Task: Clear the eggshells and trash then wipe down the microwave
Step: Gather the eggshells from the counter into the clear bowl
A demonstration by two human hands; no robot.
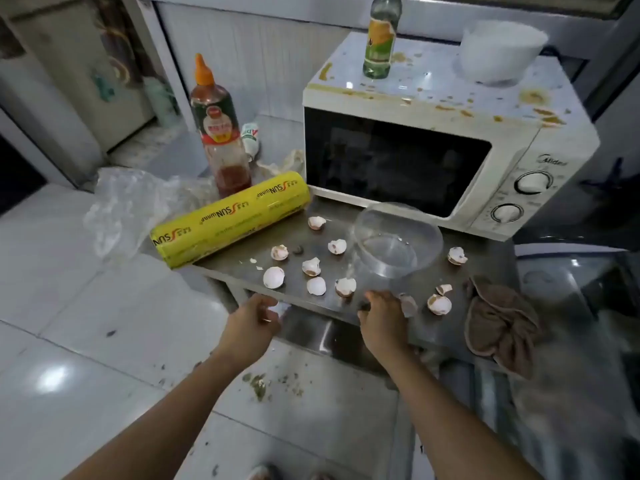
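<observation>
Several eggshell halves (273,277) lie scattered on a steel table (426,327) in front of a white microwave (540,147) whose top is spattered with brown stains. My right hand (384,322) rests at the table's front edge, fingers curled round an eggshell piece (408,305). My left hand (251,325) hovers just off the front edge below the shells, fingers loosely curled, nothing clearly held. A brown cloth (498,323) is bunched at the table's right front corner.
A clear plastic bowl (398,244) lies tipped among the shells. A yellow cling-wrap roll (232,218), a sauce bottle (220,133) and crumpled plastic (124,202) sit left. A green bottle (381,36) and white bowl (498,50) stand on the microwave. Debris litters the tiled floor (263,386).
</observation>
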